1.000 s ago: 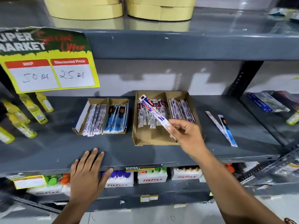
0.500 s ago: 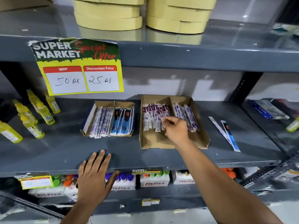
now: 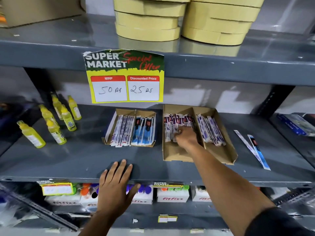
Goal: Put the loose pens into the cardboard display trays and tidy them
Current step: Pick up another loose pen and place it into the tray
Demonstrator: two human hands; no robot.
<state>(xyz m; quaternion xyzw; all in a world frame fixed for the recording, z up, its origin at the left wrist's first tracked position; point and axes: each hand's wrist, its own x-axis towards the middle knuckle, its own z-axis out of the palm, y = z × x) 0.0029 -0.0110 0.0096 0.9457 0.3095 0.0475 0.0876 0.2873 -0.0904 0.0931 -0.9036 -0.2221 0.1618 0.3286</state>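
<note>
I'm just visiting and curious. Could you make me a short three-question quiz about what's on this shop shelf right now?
1. True or false: the left hand rests flat on the shelf edge.
2. How many loose pens lie on the shelf right of the larger tray?
3. The right hand is in which compartment of that tray: A left, B right?

Key: 1 true; 2 two; 3 A.
</note>
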